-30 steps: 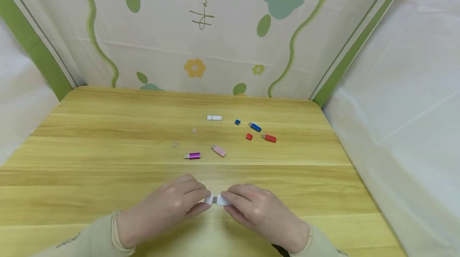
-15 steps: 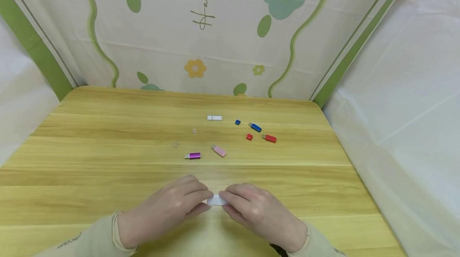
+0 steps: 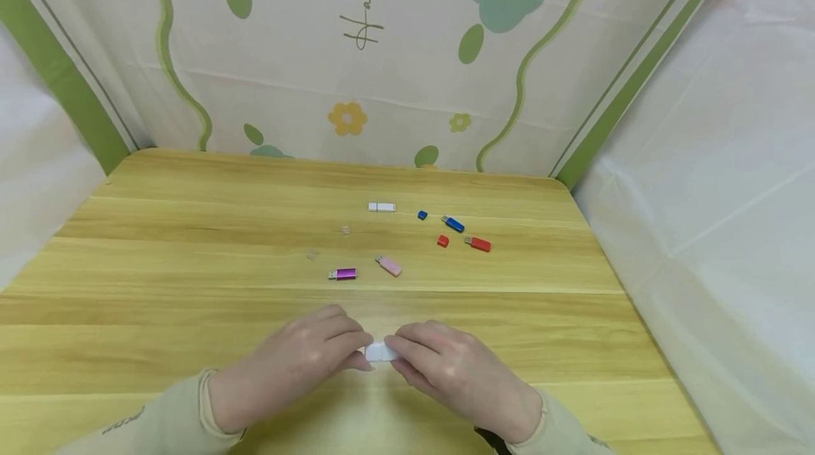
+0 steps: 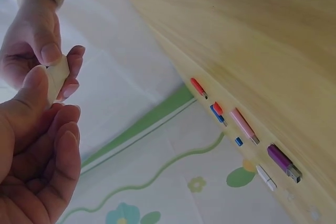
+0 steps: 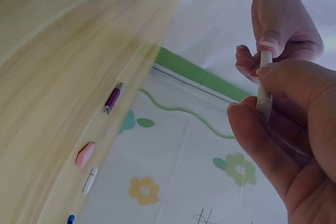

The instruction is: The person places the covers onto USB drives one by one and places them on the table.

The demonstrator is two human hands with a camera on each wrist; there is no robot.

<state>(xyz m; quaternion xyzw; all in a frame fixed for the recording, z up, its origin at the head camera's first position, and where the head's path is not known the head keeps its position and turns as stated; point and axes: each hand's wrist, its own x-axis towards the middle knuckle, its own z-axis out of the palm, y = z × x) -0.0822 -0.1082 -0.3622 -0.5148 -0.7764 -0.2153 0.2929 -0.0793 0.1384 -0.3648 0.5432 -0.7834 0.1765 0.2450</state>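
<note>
A capped white USB stick is held level between both hands above the front of the table. My left hand has its fingertips and thumb at the stick's left end, while my right hand pinches the right end. In the left wrist view the white stick shows between the two thumbs. From the right wrist, the stick is seen edge-on, with part of it behind the fingers. No metal plug shows on it now.
Farther back on the wooden table lie a purple USB stick, a pink one, a white one, a blue one with its cap, a red one with its cap, and two clear caps.
A second ago the metal plug showed between the white cap and body; the two halves have come together over it. The left fingertips have since drawn slightly back toward the stick's end.
</note>
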